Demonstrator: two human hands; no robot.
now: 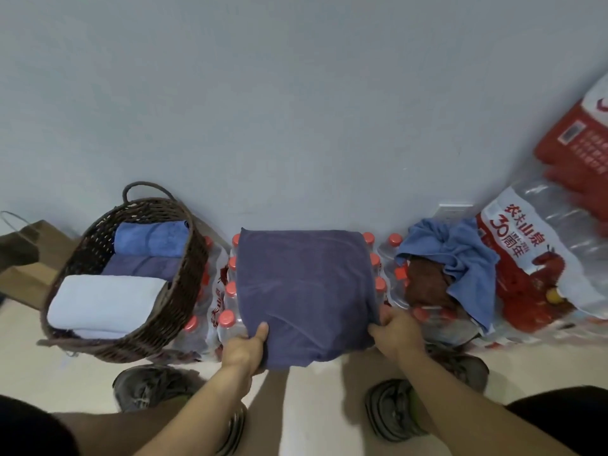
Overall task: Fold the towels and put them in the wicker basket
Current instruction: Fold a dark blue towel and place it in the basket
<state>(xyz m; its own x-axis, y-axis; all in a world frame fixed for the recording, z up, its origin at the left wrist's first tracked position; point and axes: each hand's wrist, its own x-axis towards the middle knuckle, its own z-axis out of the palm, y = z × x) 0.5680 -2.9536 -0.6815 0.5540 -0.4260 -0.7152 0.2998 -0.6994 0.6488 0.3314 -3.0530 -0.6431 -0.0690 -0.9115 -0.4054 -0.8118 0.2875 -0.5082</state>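
A dark purple-blue towel lies spread over a pack of water bottles against the wall. My left hand pinches its near left corner, thumb on top. My right hand grips its near right corner. To the left stands the dark wicker basket, holding three folded towels: a light blue one in front, a purple one in the middle and a blue one at the back. On the right lie a crumpled blue towel and a brown towel, heaped on more bottles.
Shrink-wrapped packs of red-capped water bottles line the wall, with taller packs stacked at the right. A brown paper bag stands left of the basket. My two shoes stand on the pale floor below the towel.
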